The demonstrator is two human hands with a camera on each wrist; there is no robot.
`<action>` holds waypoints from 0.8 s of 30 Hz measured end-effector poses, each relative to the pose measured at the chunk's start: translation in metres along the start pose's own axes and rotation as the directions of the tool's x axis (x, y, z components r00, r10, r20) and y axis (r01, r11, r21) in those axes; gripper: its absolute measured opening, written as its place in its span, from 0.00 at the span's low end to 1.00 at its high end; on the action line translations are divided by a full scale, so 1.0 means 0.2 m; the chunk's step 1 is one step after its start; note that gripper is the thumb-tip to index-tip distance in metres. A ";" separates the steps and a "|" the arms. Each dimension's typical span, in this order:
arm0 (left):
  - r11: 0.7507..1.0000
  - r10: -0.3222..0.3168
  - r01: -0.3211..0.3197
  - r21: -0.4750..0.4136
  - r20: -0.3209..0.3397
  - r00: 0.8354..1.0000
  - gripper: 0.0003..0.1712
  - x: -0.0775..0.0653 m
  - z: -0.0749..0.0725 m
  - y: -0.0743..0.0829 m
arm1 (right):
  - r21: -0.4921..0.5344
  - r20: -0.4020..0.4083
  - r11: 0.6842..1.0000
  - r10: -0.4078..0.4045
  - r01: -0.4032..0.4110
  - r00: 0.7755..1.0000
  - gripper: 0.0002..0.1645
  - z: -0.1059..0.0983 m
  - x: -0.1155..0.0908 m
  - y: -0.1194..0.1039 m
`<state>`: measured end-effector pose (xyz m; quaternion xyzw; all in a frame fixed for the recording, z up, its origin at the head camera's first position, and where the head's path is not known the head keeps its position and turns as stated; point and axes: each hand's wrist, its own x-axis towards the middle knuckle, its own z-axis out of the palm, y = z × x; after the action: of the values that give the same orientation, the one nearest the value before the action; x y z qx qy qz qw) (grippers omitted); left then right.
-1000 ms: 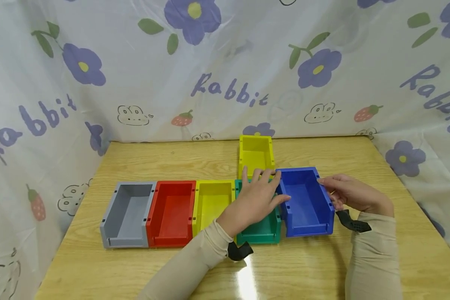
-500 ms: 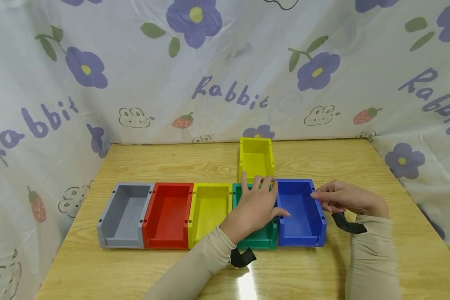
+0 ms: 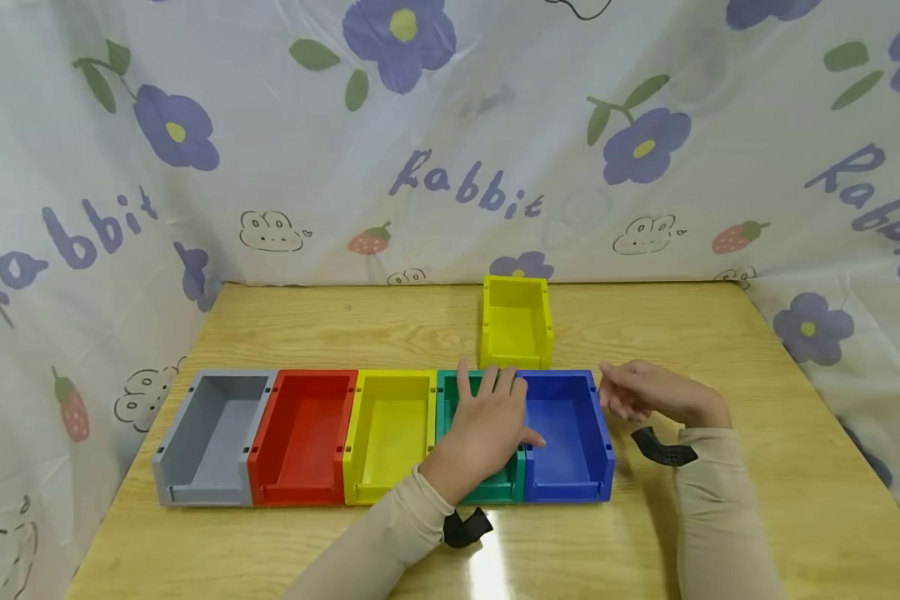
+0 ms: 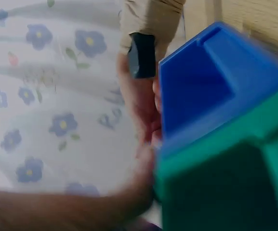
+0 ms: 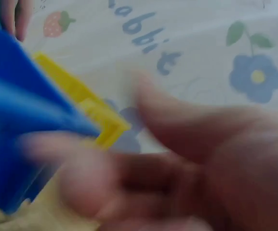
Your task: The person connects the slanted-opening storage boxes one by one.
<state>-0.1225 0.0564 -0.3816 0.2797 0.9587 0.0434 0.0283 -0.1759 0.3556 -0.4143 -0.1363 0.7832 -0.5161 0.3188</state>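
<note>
Blue bin (image 3: 566, 437) long axis front-back, open end twd person.

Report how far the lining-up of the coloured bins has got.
Done: five bins stand side by side in a row, grey bin, red bin, yellow bin, green bin and blue bin. In hand: the left hand rests flat over the green bin, thumb reaching the blue one; the right hand hovers beside the blue bin's outer wall. Left: a second yellow bin stands alone behind the row.
</note>
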 end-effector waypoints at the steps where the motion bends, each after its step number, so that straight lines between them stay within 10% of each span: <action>1: 0.999 -0.009 0.009 -0.034 0.006 1.000 0.44 0.00 0.00 -0.01 | 0.022 -0.073 1.000 -0.006 0.008 0.997 0.37 0.00 0.03 0.01; 6: 0.996 -0.012 0.015 -0.083 0.031 0.999 0.44 -0.02 0.00 -0.05 | 0.086 -0.320 0.990 -0.078 0.111 0.944 0.31 0.01 0.23 0.02; 24: 0.999 0.012 -0.012 0.032 -0.014 1.000 0.45 -0.05 0.00 -0.05 | 0.089 -0.233 0.992 -0.067 0.090 0.970 0.30 0.05 0.43 0.00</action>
<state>-0.1198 0.0433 -0.3831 0.2856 0.9577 0.0302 0.0165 -0.2354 0.3026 -0.4483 -0.0907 0.7824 -0.5787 0.2117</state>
